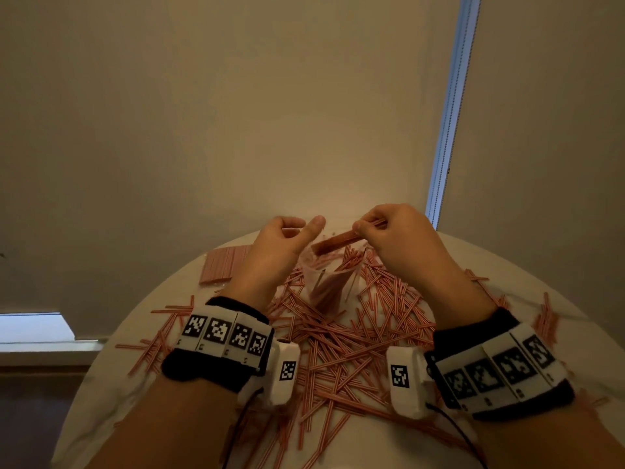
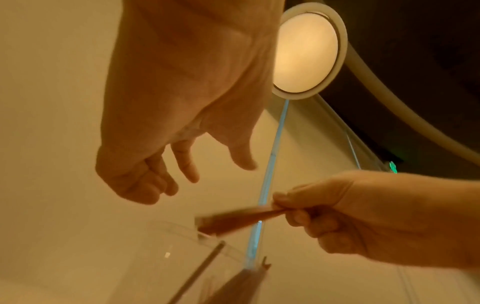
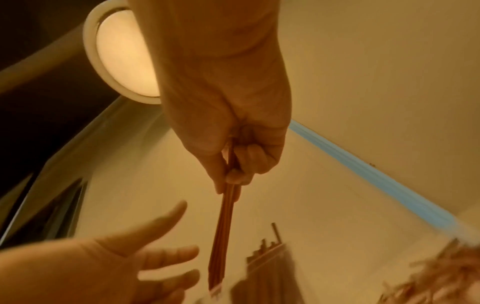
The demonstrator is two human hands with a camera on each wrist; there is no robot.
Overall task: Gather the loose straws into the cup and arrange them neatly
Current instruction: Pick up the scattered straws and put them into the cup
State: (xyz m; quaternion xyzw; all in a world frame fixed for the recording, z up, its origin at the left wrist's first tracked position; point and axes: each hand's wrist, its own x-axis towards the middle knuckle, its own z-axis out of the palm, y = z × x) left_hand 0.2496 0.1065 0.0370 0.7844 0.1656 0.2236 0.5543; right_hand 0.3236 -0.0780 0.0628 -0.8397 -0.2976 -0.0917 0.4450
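My right hand (image 1: 367, 228) pinches a small bundle of red-and-white straws (image 1: 338, 243) by one end. The bundle's free end points down-left at the mouth of a clear plastic cup (image 1: 324, 282), which has straws standing in it. My left hand (image 1: 304, 228) hovers just left of the cup's rim with its thumb out and fingers relaxed, holding nothing. The right wrist view shows the bundle (image 3: 223, 236) hanging from my fingers beside the open left hand (image 3: 155, 259) and the cup (image 3: 267, 273). The left wrist view shows the bundle (image 2: 239, 220) tip at the cup (image 2: 182, 257) rim.
Many loose straws (image 1: 355, 340) lie criss-crossed over the round white table (image 1: 111, 384), thickest between my wrists. A neat flat row of straws (image 1: 223, 265) lies at the far left. A wall stands close behind the table.
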